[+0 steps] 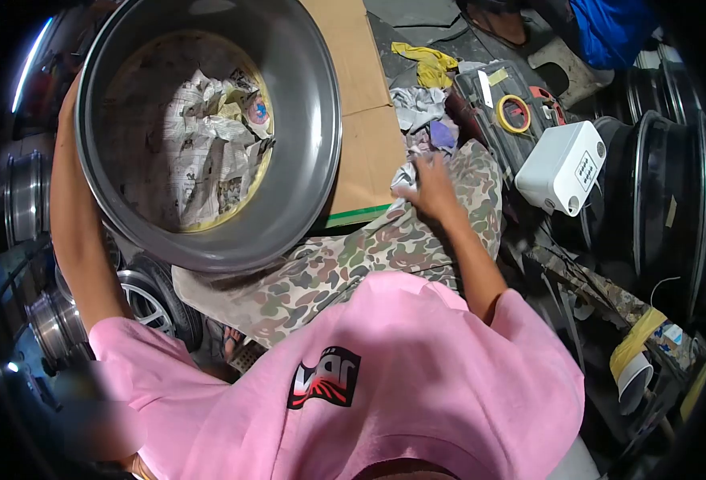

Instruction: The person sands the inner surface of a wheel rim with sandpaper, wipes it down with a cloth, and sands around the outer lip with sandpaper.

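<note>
A large grey wheel rim (309, 120) lies tilted at the upper left, with crumpled newspaper (209, 152) inside it, edged by yellow tape. My left forearm reaches up along the rim's left outer side, and my left hand is hidden behind it. To the right of the rim, my right hand (433, 188) is closed on a light grey cloth (403, 178), just above my camouflage-covered lap. The hand is slightly blurred. A flat cardboard sheet (365, 152) with a green edge lies between the rim and this hand.
Rags (419, 108) and a yellow cloth (433, 64) lie beyond my right hand. Further right are a dark case (485, 96), a yellow tape roll (514, 114) and a white box (557, 168). Wheel rims (645, 192) stand at both sides. Part of another person in blue (613, 28) shows at the top right.
</note>
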Demonstrator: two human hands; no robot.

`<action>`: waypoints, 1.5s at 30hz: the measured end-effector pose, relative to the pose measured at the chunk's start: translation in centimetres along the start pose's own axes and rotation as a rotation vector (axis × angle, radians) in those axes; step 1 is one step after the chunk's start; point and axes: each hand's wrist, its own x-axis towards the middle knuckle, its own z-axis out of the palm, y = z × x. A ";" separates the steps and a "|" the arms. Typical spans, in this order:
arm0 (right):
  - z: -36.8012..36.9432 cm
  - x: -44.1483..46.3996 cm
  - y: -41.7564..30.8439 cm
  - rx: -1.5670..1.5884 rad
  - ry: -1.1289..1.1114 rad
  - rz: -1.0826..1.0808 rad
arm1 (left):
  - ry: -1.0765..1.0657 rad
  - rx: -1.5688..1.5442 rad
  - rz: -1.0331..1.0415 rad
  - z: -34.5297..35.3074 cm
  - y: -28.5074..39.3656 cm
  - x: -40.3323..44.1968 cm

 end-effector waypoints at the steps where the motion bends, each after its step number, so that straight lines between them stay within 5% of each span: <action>1: 1.8 -1.7 0.6 0.029 0.047 -0.025 | -0.002 -0.003 0.000 0.1 0.0 -0.2; 5: 1.3 -1.2 1.1 0.215 0.057 -0.012 | -0.001 -0.019 -0.018 0.4 -0.1 -0.8; 12: -2.5 14.4 -6.9 0.419 0.292 -0.300 | 0.020 -0.040 -0.033 0.6 0.1 -2.8; 19: 7.3 18.1 -7.8 0.318 0.319 -0.518 | 0.006 -0.067 -0.043 0.8 0.7 -5.2; 25: 5.5 1.1 -12.3 0.444 -0.053 -0.221 | 0.018 -0.093 -0.054 1.5 0.2 -5.8; 26: 3.5 -0.7 -13.1 0.530 -0.273 -0.189 | 0.020 -0.095 -0.053 1.4 0.2 -5.9; 27: 3.4 -2.8 -13.4 0.517 -0.199 -0.324 | 0.019 -0.096 -0.053 1.4 0.1 -5.8; 29: -0.4 -2.4 -14.0 0.782 -0.579 -0.352 | 0.017 -0.101 -0.048 1.4 0.1 -5.7; 32: -1.9 -0.1 -12.4 0.823 -0.463 0.077 | 0.010 -0.121 -0.032 1.1 -0.4 -4.9; 34: 1.4 3.6 -7.9 0.723 -0.044 0.104 | -0.020 -0.175 -0.008 1.2 -2.2 -2.6; 35: 1.9 5.8 -6.0 0.882 -0.052 0.235 | -0.033 -0.197 0.009 1.2 -2.9 -1.8; 37: 1.9 6.8 -7.5 0.713 0.069 -0.053 | 0.089 -0.092 0.028 1.5 6.3 -4.4; 39: 5.3 4.6 -7.7 0.622 0.062 -0.343 | 0.104 -0.152 -0.166 1.9 8.3 -4.6; 45: 1.8 -2.8 -16.5 0.758 -0.514 -0.572 | 0.160 -0.062 -0.298 2.6 5.6 -3.7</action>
